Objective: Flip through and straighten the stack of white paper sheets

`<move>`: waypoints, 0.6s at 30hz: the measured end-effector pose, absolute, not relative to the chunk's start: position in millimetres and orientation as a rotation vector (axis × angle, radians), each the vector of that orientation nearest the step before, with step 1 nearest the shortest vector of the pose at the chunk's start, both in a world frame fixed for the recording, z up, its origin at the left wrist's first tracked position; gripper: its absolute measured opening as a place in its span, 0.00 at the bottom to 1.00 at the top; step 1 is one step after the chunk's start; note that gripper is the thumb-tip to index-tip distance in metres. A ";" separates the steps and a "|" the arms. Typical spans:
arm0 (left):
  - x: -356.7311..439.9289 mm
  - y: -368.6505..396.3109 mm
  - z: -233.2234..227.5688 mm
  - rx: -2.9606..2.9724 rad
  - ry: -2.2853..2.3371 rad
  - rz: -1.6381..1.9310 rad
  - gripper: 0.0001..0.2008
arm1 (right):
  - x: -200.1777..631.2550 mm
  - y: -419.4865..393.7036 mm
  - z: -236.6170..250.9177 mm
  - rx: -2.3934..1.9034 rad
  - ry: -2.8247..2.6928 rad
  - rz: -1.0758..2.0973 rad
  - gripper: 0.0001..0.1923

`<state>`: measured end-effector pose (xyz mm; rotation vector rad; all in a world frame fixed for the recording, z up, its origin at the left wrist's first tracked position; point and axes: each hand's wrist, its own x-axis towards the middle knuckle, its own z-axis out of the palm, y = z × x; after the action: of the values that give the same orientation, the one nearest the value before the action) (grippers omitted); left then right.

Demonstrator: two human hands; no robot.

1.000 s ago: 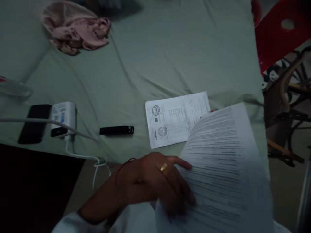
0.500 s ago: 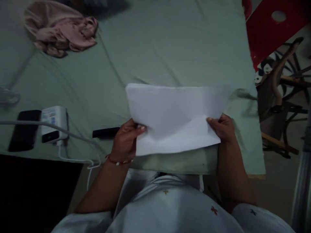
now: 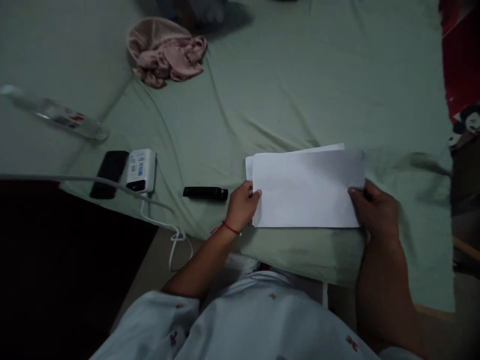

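Observation:
Several white paper sheets (image 3: 307, 190) lie low over the green cloth, the top one nearly flat. Beneath it, the edges of another sheet stick out at the left and along the far side. My left hand (image 3: 242, 205) pinches the left edge, its thumb on top of the paper. At the right edge, my right hand (image 3: 377, 210) grips the sheets with thumb above and fingers mostly hidden below. A slim black stapler (image 3: 205, 193) rests on the cloth just left of my left hand.
The green cloth (image 3: 300, 100) covers the table. To the left are a white power bank (image 3: 141, 167) with a cable (image 3: 161, 222), a black phone (image 3: 108, 172) and a clear plastic bottle (image 3: 71, 120). Crumpled pink fabric (image 3: 168, 52) lies at the back.
The view has swung to the left, bringing the bottle into sight. The sheets, earlier tilted and bent, now lie flatter, and a lower sheet shows offset beneath the top one. Both hands keep hold.

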<state>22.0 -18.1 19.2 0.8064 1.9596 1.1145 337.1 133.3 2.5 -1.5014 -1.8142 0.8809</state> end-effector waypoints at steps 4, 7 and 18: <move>24.4 -24.1 25.2 1.075 2.126 0.877 0.04 | 333.8 132.8 0.6 -1.602 -1.790 0.743 0.16; 23.3 -29.6 22.6 1.098 2.171 0.939 0.07 | 329.4 131.2 1.3 -1.572 -1.816 0.693 0.18; 5.9 -31.7 0.2 1.201 2.417 1.005 0.14 | 326.8 134.2 -9.7 -1.513 -1.927 0.531 0.15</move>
<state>5.9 -31.7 0.2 1.2007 2.4169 1.0048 326.8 134.2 -9.7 -1.5133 -1.9273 0.5314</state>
